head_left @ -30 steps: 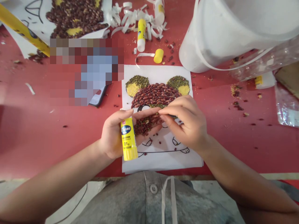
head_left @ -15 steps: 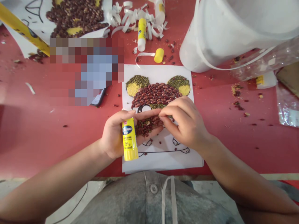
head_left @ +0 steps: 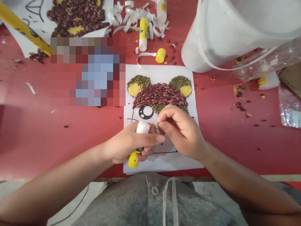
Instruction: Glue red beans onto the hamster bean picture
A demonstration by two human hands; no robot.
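Note:
My left hand [head_left: 138, 141] is closed around a yellow and white glue stick [head_left: 143, 127], its white end up and its yellow end below the fingers. Those curled fingers hide the palm. Close beside it, my right hand [head_left: 182, 130] pinches a small greenish bean [head_left: 158, 123] between thumb and forefinger. Beneath both hands lies a paper sheet [head_left: 162, 161] with a printed animal drawing. Red beans [head_left: 162, 94] cover the forehead, while green beans [head_left: 181, 81] and yellow grains [head_left: 134, 90] fill the ears. More green beans run below the red ones. One printed eye [head_left: 146, 112] shows bare.
A white bucket [head_left: 199, 47] stands at the upper right, near clear plastic packaging [head_left: 290, 106]. Another glue stick [head_left: 143, 34], a yellow cap [head_left: 160, 55] and paper strips [head_left: 129, 18] lie behind the sheet. A second bean picture [head_left: 77, 18] is at the upper left.
My left hand has turned over and curled its fingers, hiding the beans that showed in its palm. The glue stick has tilted with it. My right hand has moved slightly down, still pinching.

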